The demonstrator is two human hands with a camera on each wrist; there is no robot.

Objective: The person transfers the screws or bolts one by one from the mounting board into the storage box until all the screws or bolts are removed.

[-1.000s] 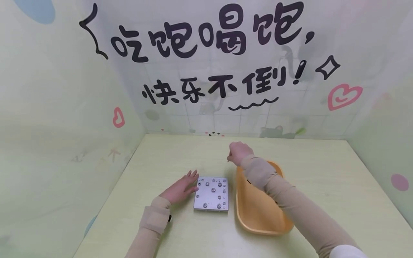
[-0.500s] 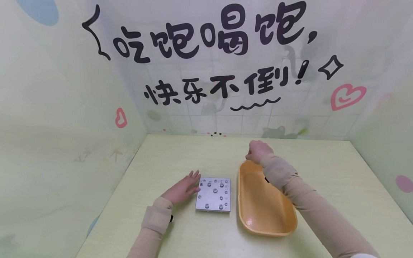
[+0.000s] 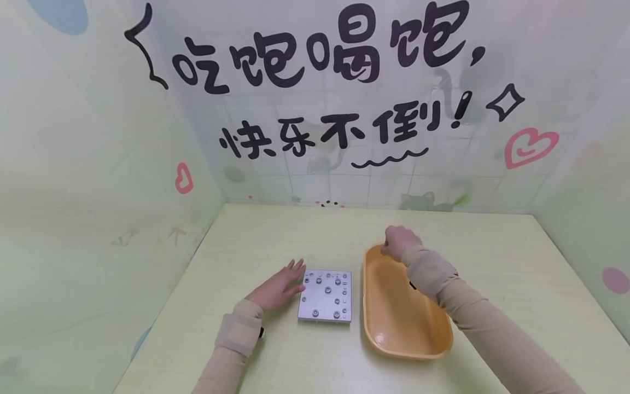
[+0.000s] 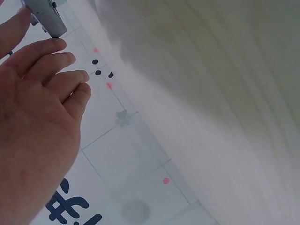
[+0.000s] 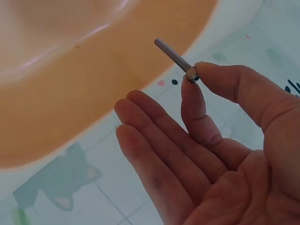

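Between thumb and index finger my right hand [image 5: 225,154] pinches a socket-head screw [image 5: 174,56] by its head, the threaded shank pointing away. In the head view the right hand [image 3: 401,242] is over the far end of an orange tray [image 3: 394,306]; the screw is too small to make out there. My left hand [image 3: 276,288] lies with fairly straight fingers at the left edge of a square metal plate [image 3: 325,301] fitted with several screws. In the left wrist view, a corner of that metal plate [image 4: 49,18] shows between thumb and index finger.
The tray and the plate stand side by side on a pale yellow-green table [image 3: 275,235]. A wall [image 3: 315,186] with large black lettering closes off the back, and printed side walls flank the table.
My right hand has moved right from behind the plate to the tray's far end, then slightly nearer. The left hand stays at the plate.
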